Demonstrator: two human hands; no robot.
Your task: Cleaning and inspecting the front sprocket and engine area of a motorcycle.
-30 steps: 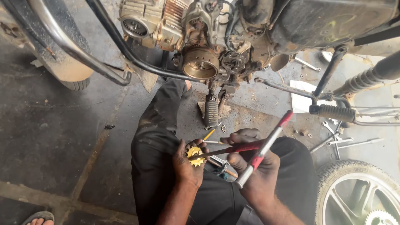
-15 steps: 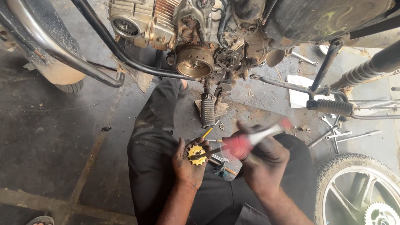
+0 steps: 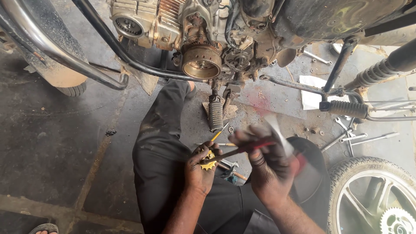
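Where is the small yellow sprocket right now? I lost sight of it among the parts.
In the head view, the yellow sprocket sits low at centre in the left hand, over the lap, below the footpeg, with the pliers tip touching it.

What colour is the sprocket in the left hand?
Yellow-gold sprocket, seen in the head view.

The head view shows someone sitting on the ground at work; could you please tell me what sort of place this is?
Most likely a motorcycle repair shop, perhaps a roadside one. A motorcycle engine with exposed parts hangs over an oil-stained concrete floor, spanners lie scattered, and a removed wheel lies nearby.
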